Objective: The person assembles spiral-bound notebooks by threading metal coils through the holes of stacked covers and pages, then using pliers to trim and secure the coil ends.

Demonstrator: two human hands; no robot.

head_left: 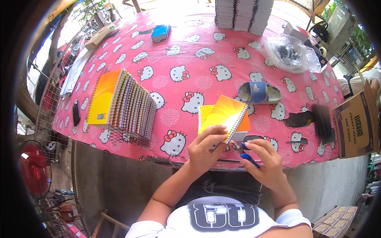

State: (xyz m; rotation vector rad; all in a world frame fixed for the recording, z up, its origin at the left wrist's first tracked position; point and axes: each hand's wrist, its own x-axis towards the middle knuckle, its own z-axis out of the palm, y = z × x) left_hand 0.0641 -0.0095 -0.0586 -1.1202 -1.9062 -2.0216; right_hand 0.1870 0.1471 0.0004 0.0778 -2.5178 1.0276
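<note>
You have a blue slipper point(258, 93) lying on the pink tablecloth point(170, 115). To your left stands a red fan point(35, 168).

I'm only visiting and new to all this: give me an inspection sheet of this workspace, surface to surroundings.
Surface: pink table cover printed with white cartoon faces.
Job's things: yellow-orange spiral notebook; blue-handled pliers, their tips near its lower spiral end; tall notebook stack to the left.
Clutter: blue slipper, clear plastic bag, and what look like black coils on the right.
Hands: left hand holds the notebook; right hand holds the pliers.
Cables: nothing seen.
Surroundings: red fan at left; cardboard box by the table's right edge.
</note>
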